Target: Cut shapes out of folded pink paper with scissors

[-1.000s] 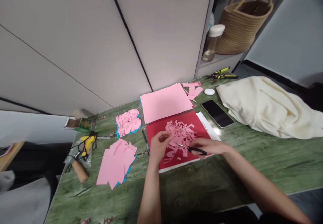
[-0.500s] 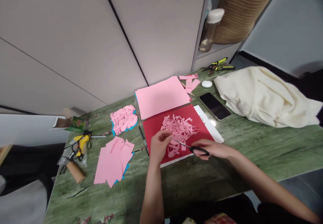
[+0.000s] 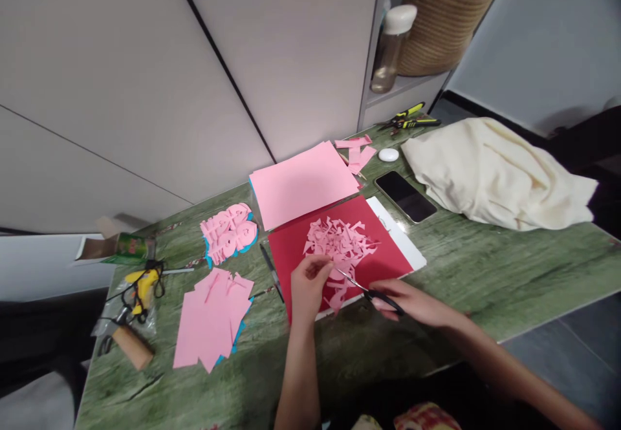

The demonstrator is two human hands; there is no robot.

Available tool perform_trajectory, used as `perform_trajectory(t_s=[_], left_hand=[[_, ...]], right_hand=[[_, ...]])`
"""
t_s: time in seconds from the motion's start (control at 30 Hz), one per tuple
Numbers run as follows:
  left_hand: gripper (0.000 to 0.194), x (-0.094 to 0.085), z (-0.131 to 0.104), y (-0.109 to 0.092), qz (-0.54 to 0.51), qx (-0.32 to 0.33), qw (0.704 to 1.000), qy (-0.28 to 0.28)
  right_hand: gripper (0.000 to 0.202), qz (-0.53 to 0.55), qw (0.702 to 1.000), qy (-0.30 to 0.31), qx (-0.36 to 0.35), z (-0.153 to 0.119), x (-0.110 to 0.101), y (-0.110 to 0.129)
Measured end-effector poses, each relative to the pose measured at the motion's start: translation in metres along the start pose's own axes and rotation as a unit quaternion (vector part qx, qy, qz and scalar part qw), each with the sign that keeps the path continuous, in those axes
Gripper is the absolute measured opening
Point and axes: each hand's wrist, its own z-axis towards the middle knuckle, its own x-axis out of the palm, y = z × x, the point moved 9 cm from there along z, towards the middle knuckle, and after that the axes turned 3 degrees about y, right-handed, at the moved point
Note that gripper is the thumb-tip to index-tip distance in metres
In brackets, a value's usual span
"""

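Observation:
My right hand (image 3: 405, 302) is closed around the black handles of a pair of scissors (image 3: 383, 301). The blades point left, toward the fingertips of my left hand (image 3: 309, 284). Those fingers are pinched on what looks like a small piece of pink paper, mostly hidden by the hand and hard to tell from the scraps behind. Beneath both hands lies a red sheet (image 3: 286, 255) bearing a heap of pink paper scraps (image 3: 339, 239). A white board or sheet (image 3: 412, 255) shows under its right edge.
Pink sheets (image 3: 305, 184) lie behind. Pink cutouts (image 3: 230, 229), more pink paper (image 3: 208, 320) and a yellow glue gun (image 3: 144, 288) are to the left. At the right are a phone (image 3: 406, 196), a white case (image 3: 389, 155), cream cloth (image 3: 499, 178) and pliers (image 3: 412, 119).
The camera view has shifted slightly, so the table items appear a little further left. Both hands keep nearly the same pose, with the scissor tips still at my left fingertips.

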Motion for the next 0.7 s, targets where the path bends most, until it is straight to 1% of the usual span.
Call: perform_trajectory(t_s=[0.13,0.33,0.47,0.7], left_hand=[[0.017,-0.006,-0.002,0.003,0.000,0.005,1.000,-0.024],[0.015,-0.012,-0.002,0.006,-0.017,0.003,0.999,-0.031],[0.013,-0.012,-0.002,0.006,-0.013,0.005,0.999,-0.037],[0.013,-0.009,-0.003,0.008,-0.015,0.001,0.999,-0.045]], right_hand=[[0.035,0.027,1.000,-0.013,0.010,0.005,0.006,-0.007],[0.036,0.049,0.999,-0.016,0.000,0.011,0.012,-0.009],[0.035,0.057,0.998,-0.021,-0.011,0.012,0.014,-0.009],[0.036,0.092,0.995,-0.044,-0.018,0.014,0.017,-0.019]])
